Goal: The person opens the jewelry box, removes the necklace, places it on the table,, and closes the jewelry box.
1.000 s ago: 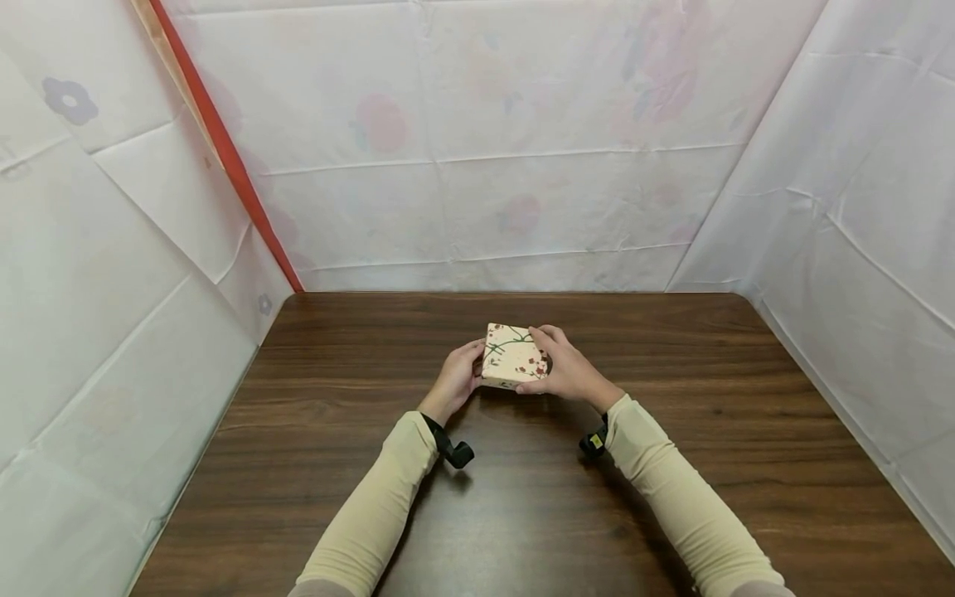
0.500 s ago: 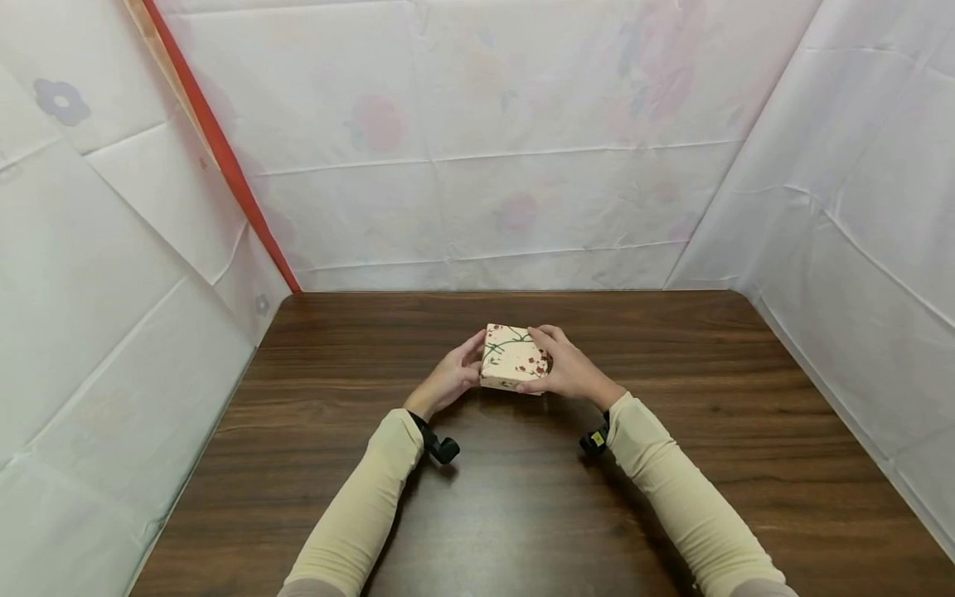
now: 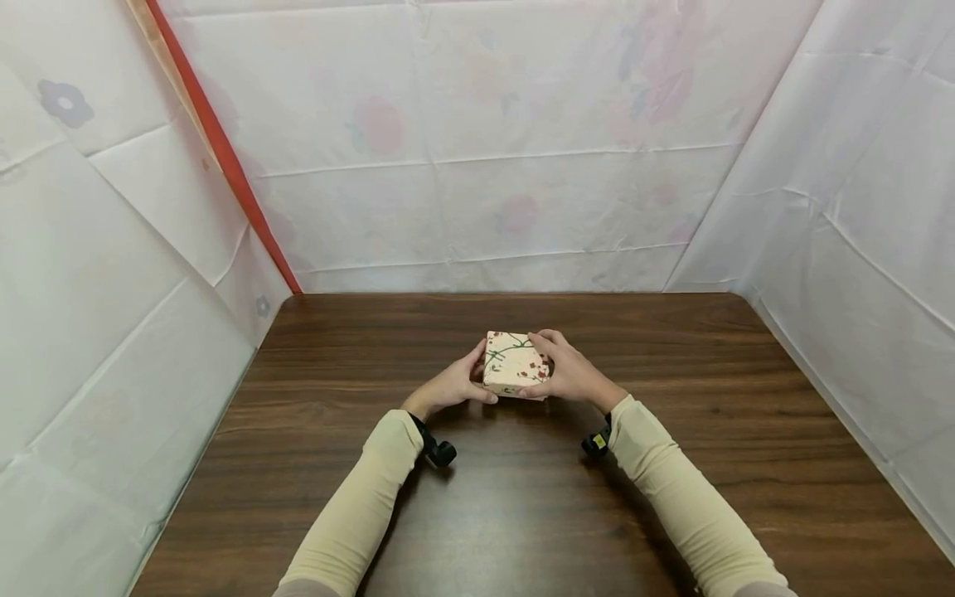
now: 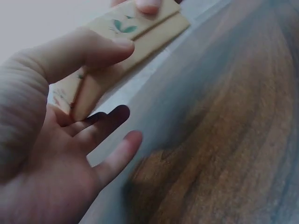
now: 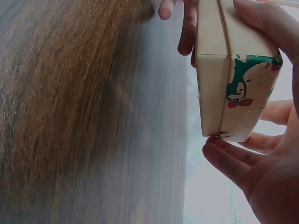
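Observation:
A small cream gift box (image 3: 515,363) with red blossoms and green stems on its lid is held between both hands over the table. My left hand (image 3: 450,386) spans its left side, thumb along the near face and index finger toward the far corner. In the left wrist view, the lower fingers (image 4: 117,161) stretch out away from the box. My right hand (image 3: 573,371) grips the right side, thumb on the near face and fingers round the far side. A plain cream base (image 5: 212,93) shows under the printed lid in the right wrist view.
The dark wood-grain table (image 3: 492,514) spreads under both arms. White printed sheets hang behind the table (image 3: 477,207) and along both sides. A red strip (image 3: 224,157) runs down the left back corner. A black strap with a camera (image 3: 440,453) sits on each wrist.
My left hand has slid back left along the box, and its thumb now lies on the near face. The box has shifted slightly toward me. The right hand keeps its grip.

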A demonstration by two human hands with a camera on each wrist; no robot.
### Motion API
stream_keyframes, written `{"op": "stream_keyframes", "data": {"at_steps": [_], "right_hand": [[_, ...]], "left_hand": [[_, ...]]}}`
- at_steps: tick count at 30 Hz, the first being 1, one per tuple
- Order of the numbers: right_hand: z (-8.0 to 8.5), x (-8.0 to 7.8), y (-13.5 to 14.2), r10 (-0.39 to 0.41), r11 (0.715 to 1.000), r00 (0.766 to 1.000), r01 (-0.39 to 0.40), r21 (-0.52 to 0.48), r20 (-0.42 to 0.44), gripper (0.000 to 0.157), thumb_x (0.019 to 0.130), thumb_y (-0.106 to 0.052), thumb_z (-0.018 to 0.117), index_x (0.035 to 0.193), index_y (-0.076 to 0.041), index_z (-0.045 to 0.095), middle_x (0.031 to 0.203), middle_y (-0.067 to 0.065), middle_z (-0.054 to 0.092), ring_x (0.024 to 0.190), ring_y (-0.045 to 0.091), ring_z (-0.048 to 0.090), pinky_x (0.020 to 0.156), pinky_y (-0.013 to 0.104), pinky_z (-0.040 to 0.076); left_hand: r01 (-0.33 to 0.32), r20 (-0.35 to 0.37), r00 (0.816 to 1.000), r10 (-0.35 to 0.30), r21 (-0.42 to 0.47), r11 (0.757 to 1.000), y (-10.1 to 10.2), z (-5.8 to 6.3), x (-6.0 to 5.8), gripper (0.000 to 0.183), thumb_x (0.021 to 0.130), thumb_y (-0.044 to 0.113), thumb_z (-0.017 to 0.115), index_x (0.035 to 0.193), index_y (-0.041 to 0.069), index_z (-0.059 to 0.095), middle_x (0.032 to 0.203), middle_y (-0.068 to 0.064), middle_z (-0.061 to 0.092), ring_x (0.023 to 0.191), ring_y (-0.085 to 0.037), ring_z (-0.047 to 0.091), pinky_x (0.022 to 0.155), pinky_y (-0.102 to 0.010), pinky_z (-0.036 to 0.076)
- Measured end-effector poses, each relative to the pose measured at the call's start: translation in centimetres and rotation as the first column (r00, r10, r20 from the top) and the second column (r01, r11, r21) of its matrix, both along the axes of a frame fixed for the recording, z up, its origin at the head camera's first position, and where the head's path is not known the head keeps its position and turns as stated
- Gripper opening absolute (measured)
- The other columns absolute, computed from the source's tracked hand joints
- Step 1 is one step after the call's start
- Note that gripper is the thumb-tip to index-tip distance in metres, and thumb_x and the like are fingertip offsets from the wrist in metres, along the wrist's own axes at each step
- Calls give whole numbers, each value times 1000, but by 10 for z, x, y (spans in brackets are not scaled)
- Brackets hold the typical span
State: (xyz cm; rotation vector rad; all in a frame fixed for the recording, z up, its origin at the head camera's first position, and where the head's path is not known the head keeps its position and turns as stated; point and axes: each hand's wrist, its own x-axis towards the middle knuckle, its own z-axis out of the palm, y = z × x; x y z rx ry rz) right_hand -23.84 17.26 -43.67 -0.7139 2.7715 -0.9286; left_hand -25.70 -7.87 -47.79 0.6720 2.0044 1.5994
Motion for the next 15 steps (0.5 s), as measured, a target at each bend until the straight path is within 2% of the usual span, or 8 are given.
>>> {"op": "stream_keyframes", "data": {"at_steps": [3,5,7,11,15], "right_hand": [[-1,-1,1,6,1000,1000,-6,-8,-15,105,74,-49,81,154,-8,27,152,19,28,128,38,46,98,55,44],[-2,-1,2,14,1000,999,-14,-10,-38,105,74,-50,81,154,-7,28,151,21,29,125,38,47,96,55,45],[-3,-2,3,19,1000,999,-20,-14,-50,105,74,-51,81,153,-6,29,150,22,29,124,38,48,95,55,45],[-3,-1,4,17,999,999,-18,-35,-39,106,73,-52,81,154,-7,29,152,24,27,126,39,46,96,56,44],[-1,-1,4,8,999,1000,-9,-52,-11,105,74,-49,82,154,-9,28,154,23,25,130,40,43,98,57,43]], "left_hand": [[-36,-73,997,30,-70,997,3,1,1,117,79,7,78,156,8,-11,152,-21,38,132,-30,48,107,-39,41],[-55,-116,992,43,-98,994,5,1,1,118,78,9,79,156,5,-9,149,-22,41,128,-30,51,107,-42,41],[-79,-153,986,59,-127,989,6,1,2,119,77,13,81,156,5,-7,150,-22,38,126,-29,50,107,-42,41],[-115,-171,981,90,-145,983,8,2,4,120,76,19,83,157,8,-4,153,-21,25,123,-27,49,103,-41,44],[-128,-171,980,105,-130,983,10,1,4,118,77,19,83,158,11,-2,151,-20,26,118,-26,54,97,-37,49]]}}
